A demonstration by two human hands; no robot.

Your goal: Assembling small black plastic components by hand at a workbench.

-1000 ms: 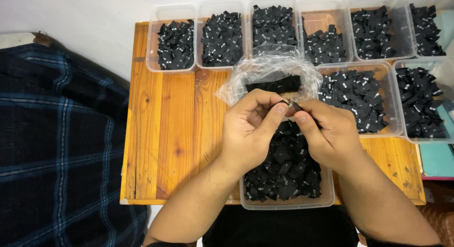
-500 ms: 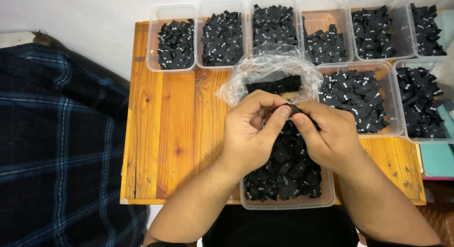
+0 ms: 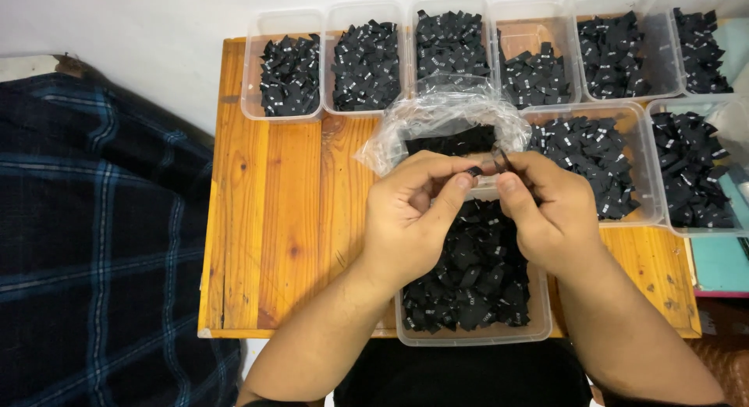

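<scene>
My left hand (image 3: 409,216) and my right hand (image 3: 550,212) meet over a clear plastic tub (image 3: 473,334) full of small black fabric labels. Between the fingertips of both hands sits one small black label (image 3: 476,171). My right hand also grips small scissors (image 3: 500,161), whose blades reach the label. Just behind the hands lies a crumpled clear plastic bag (image 3: 449,118) with more black labels inside.
A wooden table (image 3: 273,220) carries several clear tubs of black labels along the back edge (image 3: 287,76) and at the right (image 3: 601,161). A dark plaid cloth (image 3: 94,251) lies to the left of the table. A teal surface (image 3: 722,263) shows at the right edge.
The fingers of both hands have shifted slightly around the label; hands stay over the same tub.
</scene>
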